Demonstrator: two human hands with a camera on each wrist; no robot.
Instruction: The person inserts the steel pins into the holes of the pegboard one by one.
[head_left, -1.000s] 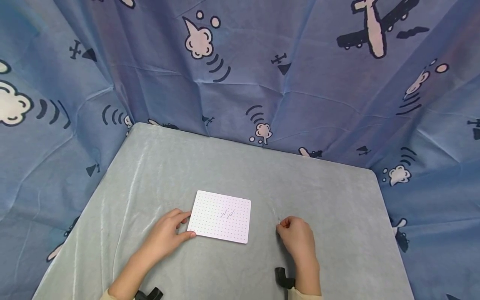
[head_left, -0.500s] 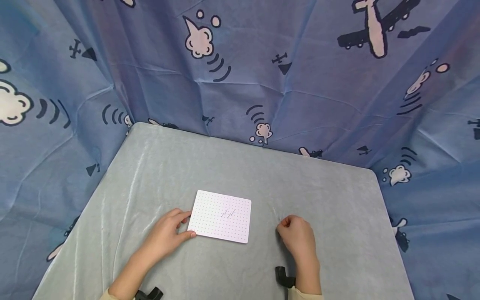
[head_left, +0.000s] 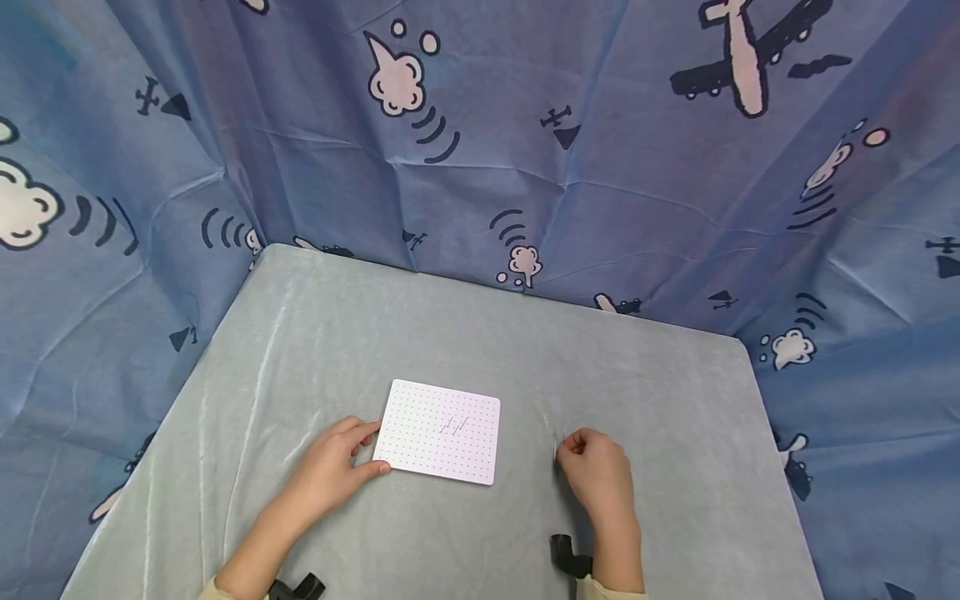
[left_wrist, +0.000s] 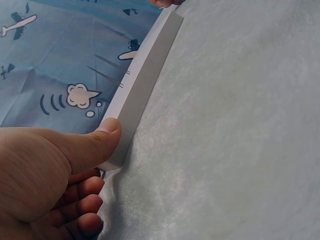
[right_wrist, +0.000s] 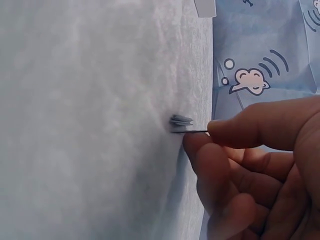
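Observation:
A white board (head_left: 437, 432) with a grid of small holes lies on the grey cloth. Several thin metal pins (head_left: 453, 426) stand in it right of its middle; two pins (left_wrist: 108, 71) show in the left wrist view. My left hand (head_left: 330, 468) holds the board's left end, with the thumb against the near side and fingers at the left edge. Right of the board, my right hand (head_left: 597, 471) pinches one thin dark pin (right_wrist: 194, 131) between thumb and index finger. Just beside that pin, a small bunch of pins (right_wrist: 181, 120) lies on the cloth.
Grey plush cloth (head_left: 675, 392) covers the table. Blue curtains (head_left: 480, 125) printed with planes and clouds hang behind it and along both sides. A black wrist mount (head_left: 570, 557) sits on the right forearm, another mount (head_left: 298, 587) on the left.
The right hand has shifted slightly to the right by the bunch of pins. The left hand and the board have kept their place; the head view has shifted a little.

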